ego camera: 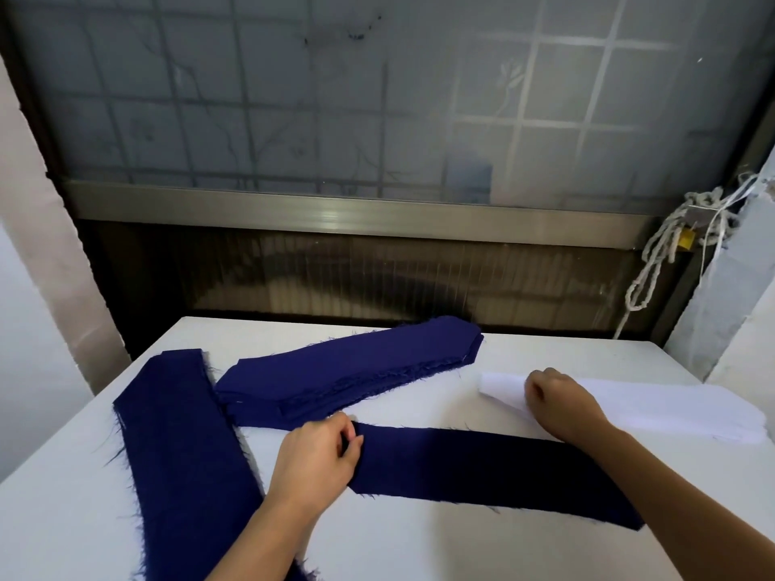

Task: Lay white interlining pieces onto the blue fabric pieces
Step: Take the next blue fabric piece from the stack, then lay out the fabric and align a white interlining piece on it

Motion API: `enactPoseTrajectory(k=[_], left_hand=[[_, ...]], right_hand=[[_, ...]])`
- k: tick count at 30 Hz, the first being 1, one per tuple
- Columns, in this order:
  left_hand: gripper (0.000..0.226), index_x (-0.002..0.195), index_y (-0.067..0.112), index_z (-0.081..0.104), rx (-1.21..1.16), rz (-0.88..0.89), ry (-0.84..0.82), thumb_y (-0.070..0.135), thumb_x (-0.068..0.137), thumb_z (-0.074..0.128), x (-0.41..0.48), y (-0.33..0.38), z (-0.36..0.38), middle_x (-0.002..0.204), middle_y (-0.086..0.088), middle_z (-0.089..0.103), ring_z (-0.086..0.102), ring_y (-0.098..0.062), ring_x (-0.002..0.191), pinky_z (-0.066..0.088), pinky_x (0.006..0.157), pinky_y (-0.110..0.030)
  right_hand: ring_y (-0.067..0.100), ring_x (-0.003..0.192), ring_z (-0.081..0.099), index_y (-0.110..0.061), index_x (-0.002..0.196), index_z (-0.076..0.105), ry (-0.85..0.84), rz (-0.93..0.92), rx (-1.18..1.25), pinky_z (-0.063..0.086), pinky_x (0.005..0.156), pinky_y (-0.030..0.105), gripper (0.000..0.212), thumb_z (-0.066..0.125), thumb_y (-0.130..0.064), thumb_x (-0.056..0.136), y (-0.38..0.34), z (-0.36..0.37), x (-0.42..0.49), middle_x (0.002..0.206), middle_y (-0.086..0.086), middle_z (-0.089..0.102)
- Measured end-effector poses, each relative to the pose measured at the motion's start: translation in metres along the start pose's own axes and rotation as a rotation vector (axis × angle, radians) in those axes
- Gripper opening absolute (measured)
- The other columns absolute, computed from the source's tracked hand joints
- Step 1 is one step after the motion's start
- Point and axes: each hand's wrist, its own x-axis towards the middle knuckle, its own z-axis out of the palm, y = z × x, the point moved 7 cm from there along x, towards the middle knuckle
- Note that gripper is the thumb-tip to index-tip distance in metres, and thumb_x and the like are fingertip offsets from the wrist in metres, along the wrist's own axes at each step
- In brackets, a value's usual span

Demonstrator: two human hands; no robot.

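A single long blue fabric piece (482, 467) lies flat across the near middle of the white table (419, 547). My left hand (318, 454) pinches its left end with curled fingers. My right hand (562, 404) rests with curled fingers on the left part of a stack of white interlining pieces (654, 406) at the right. A stack of blue pieces (348, 375) lies further back, angled toward the far edge. Another long blue strip (184, 454) runs down the left side.
A frosted window with a metal sill (356, 211) stands behind the table. White rope (654, 262) hangs at the right by a pale wall. The table's left edge (54, 446) drops off beside the long blue strip.
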Motion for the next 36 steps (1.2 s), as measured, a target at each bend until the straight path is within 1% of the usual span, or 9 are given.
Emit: enactPoseTrajectory(k=[2, 4, 7, 11, 17, 22, 29, 32, 36], left_hand=[[0.028, 0.068, 0.032, 0.049, -0.011, 0.001, 0.005, 0.039, 0.090, 0.064, 0.001, 0.000, 0.000, 0.048, 0.011, 0.054, 0.053, -0.009, 0.052, 0.030, 0.049, -0.013], [0.026, 0.070, 0.031, 0.050, -0.011, 0.000, 0.002, 0.039, 0.091, 0.063, 0.001, 0.000, 0.000, 0.049, 0.011, 0.054, 0.053, -0.009, 0.052, 0.031, 0.050, -0.013], [0.025, 0.071, 0.030, 0.051, -0.016, 0.003, -0.011, 0.039, 0.092, 0.062, 0.001, 0.000, 0.001, 0.049, 0.010, 0.054, 0.053, -0.010, 0.053, 0.032, 0.050, -0.014], [0.024, 0.072, 0.029, 0.052, -0.023, 0.012, -0.004, 0.039, 0.091, 0.063, -0.001, 0.001, -0.001, 0.048, 0.010, 0.053, 0.053, -0.010, 0.053, 0.032, 0.050, -0.013], [0.025, 0.071, 0.031, 0.052, -0.038, -0.004, -0.006, 0.039, 0.091, 0.064, -0.002, 0.001, -0.002, 0.050, 0.012, 0.054, 0.055, -0.008, 0.056, 0.031, 0.050, -0.013], [0.026, 0.070, 0.031, 0.051, -0.041, -0.016, -0.005, 0.039, 0.091, 0.064, -0.002, 0.000, -0.001, 0.052, 0.012, 0.056, 0.055, -0.008, 0.058, 0.031, 0.050, -0.014], [0.025, 0.070, 0.032, 0.052, -0.035, -0.025, -0.011, 0.039, 0.091, 0.063, -0.003, -0.001, -0.001, 0.053, 0.012, 0.057, 0.057, -0.006, 0.061, 0.033, 0.050, -0.015], [0.026, 0.069, 0.032, 0.051, -0.032, -0.024, -0.007, 0.039, 0.091, 0.063, -0.002, -0.001, -0.001, 0.053, 0.012, 0.057, 0.056, -0.007, 0.060, 0.033, 0.049, -0.015], [0.026, 0.069, 0.032, 0.051, -0.031, -0.026, -0.009, 0.040, 0.090, 0.064, -0.001, -0.002, 0.000, 0.055, 0.014, 0.058, 0.057, -0.005, 0.063, 0.032, 0.049, -0.016]], right_hand=[[0.016, 0.075, 0.049, -0.021, 0.081, 0.046, -0.009, -0.012, -0.070, 0.035, 0.062, 0.023, 0.017, 0.043, -0.023, 0.098, -0.003, 0.002, 0.004, 0.085, 0.000, 0.053], [0.018, 0.085, 0.053, -0.020, 0.092, 0.050, -0.078, -0.027, -0.177, 0.041, 0.071, 0.025, 0.007, 0.046, -0.023, 0.097, -0.009, 0.005, 0.008, 0.098, 0.003, 0.056], [0.022, 0.102, 0.058, -0.012, 0.115, 0.054, -0.160, -0.063, -0.347, 0.048, 0.088, 0.029, 0.023, 0.050, -0.020, 0.094, -0.015, 0.010, 0.012, 0.115, 0.007, 0.057], [0.023, 0.112, 0.057, -0.008, 0.127, 0.050, -0.253, -0.073, -0.434, 0.046, 0.097, 0.030, 0.036, 0.054, -0.020, 0.094, -0.019, 0.012, 0.018, 0.127, 0.009, 0.054], [0.022, 0.106, 0.058, -0.008, 0.124, 0.052, -0.246, -0.028, -0.385, 0.048, 0.093, 0.029, 0.034, 0.051, -0.020, 0.092, -0.013, 0.014, 0.018, 0.121, 0.009, 0.056], [0.023, 0.100, 0.058, -0.015, 0.119, 0.048, -0.210, -0.016, -0.295, 0.047, 0.084, 0.032, 0.032, 0.041, -0.038, 0.097, -0.009, 0.011, 0.020, 0.115, 0.008, 0.058], [0.025, 0.107, 0.058, -0.014, 0.128, 0.045, -0.277, -0.066, -0.395, 0.048, 0.089, 0.032, 0.035, 0.050, -0.026, 0.095, -0.015, 0.018, 0.022, 0.122, 0.011, 0.054], [0.026, 0.109, 0.057, -0.013, 0.130, 0.045, -0.262, -0.047, -0.388, 0.048, 0.092, 0.032, 0.036, 0.047, -0.026, 0.096, -0.013, 0.017, 0.022, 0.123, 0.011, 0.053], [0.022, 0.099, 0.056, -0.013, 0.124, 0.047, -0.267, 0.019, -0.277, 0.046, 0.084, 0.029, 0.028, 0.042, -0.025, 0.098, -0.006, 0.012, 0.021, 0.118, 0.009, 0.056]])
